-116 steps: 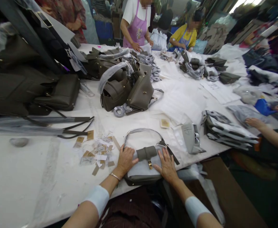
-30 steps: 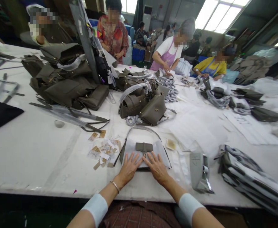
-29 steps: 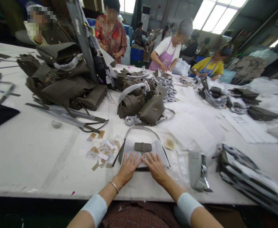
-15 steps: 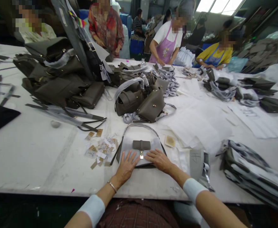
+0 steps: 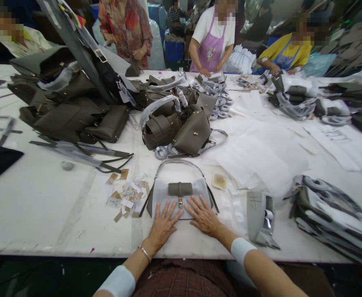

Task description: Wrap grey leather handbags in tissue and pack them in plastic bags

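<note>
A handbag (image 5: pixel 180 189) with a grey-brown flap tab, a gold clasp and a pale wrapping over its front lies on the white table (image 5: pixel 45 210), its handle arched away from me. On the bag's lower left part rests my left hand (image 5: pixel 164 225), fingers spread. My right hand (image 5: pixel 203 216) lies flat on the lower right part, also with spread fingers. The clasp shows between the two hands. Left of the bag is a loose heap of tags (image 5: pixel 128 198); a small yellowish block (image 5: pixel 219 180) sits beyond its right side.
Dark bags (image 5: pixel 72 119) are piled at the back left, more bags (image 5: pixel 193 134) at the middle. A tape dispenser (image 5: pixel 259 216) and stacked bags (image 5: pixel 332 222) stand to the right. Several people are across the table, one in a purple apron (image 5: pixel 211 45).
The view has shifted slightly. My fingers are spread wider on the bag, and both hands sit a little lower on it, with the clasp more exposed.
</note>
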A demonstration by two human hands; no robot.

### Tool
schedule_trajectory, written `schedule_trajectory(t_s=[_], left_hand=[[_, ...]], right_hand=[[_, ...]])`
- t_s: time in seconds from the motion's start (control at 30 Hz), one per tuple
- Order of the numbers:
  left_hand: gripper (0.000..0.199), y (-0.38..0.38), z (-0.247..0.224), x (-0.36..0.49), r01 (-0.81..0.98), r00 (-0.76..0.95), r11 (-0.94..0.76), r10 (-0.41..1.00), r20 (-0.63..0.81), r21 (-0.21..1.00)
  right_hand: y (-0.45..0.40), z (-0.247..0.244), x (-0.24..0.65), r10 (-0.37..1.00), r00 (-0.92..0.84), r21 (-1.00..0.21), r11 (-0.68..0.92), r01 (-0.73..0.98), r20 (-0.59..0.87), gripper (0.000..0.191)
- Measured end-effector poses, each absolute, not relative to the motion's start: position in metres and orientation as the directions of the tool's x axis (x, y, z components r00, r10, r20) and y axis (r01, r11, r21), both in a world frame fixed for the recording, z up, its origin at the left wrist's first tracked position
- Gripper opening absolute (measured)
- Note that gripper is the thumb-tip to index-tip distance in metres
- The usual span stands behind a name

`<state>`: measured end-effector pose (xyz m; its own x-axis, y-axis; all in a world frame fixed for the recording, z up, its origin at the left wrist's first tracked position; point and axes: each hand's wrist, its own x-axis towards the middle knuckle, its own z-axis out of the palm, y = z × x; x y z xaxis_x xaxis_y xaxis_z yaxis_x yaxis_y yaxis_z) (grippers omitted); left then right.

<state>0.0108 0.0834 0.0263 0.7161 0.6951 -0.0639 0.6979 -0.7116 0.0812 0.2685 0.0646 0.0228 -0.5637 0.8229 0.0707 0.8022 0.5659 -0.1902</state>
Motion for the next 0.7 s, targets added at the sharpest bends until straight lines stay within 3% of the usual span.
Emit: schedule_trajectory(t_s=[0.2,0.33,0.4,0.7], left_hand=[[0.094,0.081,0.032,0.015,0.715,0.699,-0.696,0.713,-0.052,0.069],[0.092,0.081,0.026,0.014,0.723,0.69,-0.687,0.724,-0.028,0.071],[0.09,0.081,0.022,0.014,0.723,0.69,-0.688,0.724,-0.023,0.064],[0.07,0.085,0.014,0.008,0.669,0.733,-0.735,0.677,0.069,0.106]], right_hand=[[0.066,0.04,0.267,0.822,-0.569,-0.251,0.555,0.793,0.016,0.078],[0.083,0.071,0.246,0.92,-0.39,-0.274,0.385,0.881,0.041,0.061],[0.091,0.074,0.232,0.952,-0.294,-0.26,0.307,0.915,0.09,0.062],[0.095,0.019,0.231,0.951,-0.293,-0.173,0.306,0.936,0.096,0.068]])
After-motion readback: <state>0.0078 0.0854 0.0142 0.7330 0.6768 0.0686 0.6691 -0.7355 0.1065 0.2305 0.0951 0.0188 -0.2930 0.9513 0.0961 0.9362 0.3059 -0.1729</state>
